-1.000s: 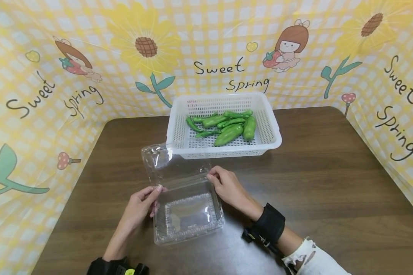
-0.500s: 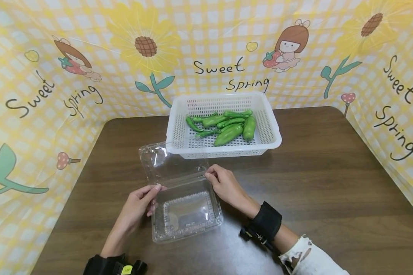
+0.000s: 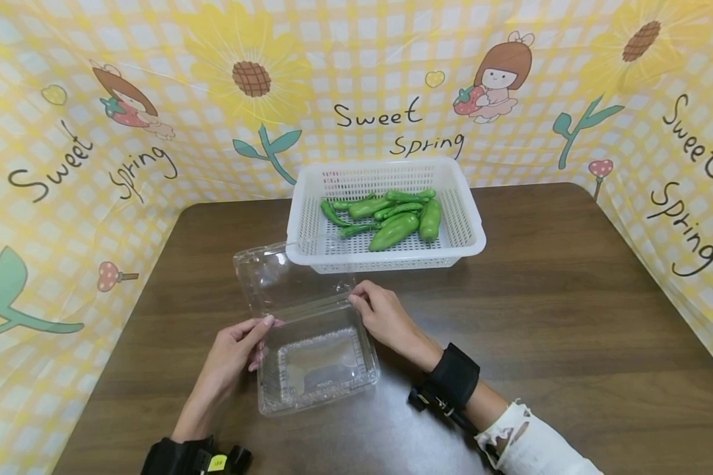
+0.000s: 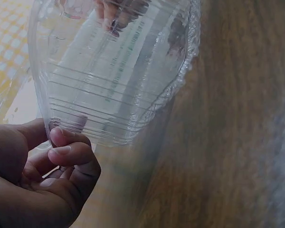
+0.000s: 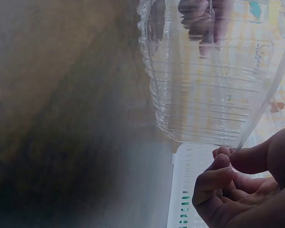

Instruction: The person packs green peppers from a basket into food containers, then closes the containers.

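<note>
A clear plastic clamshell container [image 3: 321,359] with its lid [image 3: 294,280] flipped back is held between both hands. My left hand [image 3: 233,349] pinches the rim at the left, near the hinge; in the left wrist view, thumb and fingertips grip the rim of the ribbed plastic wall [image 4: 99,90]. At the opposite side, my right hand [image 3: 389,320] pinches the rim near the hinge corner, and the right wrist view shows its thumb and forefinger on that edge. Nothing lies inside the container. Its lid overlaps the front left corner of the white basket in the head view.
Behind the container stands a white slotted plastic basket [image 3: 392,260] with several green peppers [image 3: 395,231] in it, some plump and some thin. The brown wooden table [image 3: 570,316] is walled at the back and sides by a yellow checked cloth [image 3: 356,59].
Both hands have shifted slightly left and up in the head view, carrying the clamshell container with them. The basket and peppers stay put.
</note>
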`<state>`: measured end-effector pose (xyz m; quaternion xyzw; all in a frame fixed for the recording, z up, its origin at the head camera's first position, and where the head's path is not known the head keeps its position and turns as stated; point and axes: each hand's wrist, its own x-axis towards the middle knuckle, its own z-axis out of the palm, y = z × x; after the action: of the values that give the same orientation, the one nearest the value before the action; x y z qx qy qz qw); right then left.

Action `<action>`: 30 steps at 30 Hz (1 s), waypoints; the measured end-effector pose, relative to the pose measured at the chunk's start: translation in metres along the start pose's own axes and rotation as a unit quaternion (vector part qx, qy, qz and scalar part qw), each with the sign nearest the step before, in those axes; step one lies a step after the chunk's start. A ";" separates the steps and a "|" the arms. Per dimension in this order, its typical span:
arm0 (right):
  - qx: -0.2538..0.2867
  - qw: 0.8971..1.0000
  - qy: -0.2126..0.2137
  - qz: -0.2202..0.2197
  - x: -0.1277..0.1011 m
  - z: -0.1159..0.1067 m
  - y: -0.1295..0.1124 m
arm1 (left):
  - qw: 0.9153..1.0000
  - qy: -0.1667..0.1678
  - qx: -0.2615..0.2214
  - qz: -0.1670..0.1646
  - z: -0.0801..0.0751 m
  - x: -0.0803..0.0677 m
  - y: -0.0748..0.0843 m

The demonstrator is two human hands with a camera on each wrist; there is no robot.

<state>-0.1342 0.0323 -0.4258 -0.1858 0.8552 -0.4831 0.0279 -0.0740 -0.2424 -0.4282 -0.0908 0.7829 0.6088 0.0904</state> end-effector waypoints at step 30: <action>-0.170 0.978 -0.089 -0.087 0.009 -0.071 -0.054 | 0.998 0.039 -0.006 0.043 0.001 0.007 -0.003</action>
<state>-0.1432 0.0624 -0.3416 -0.3040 0.8992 -0.3133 0.0294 -0.0797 -0.2425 -0.4330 -0.0813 0.7855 0.6127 0.0333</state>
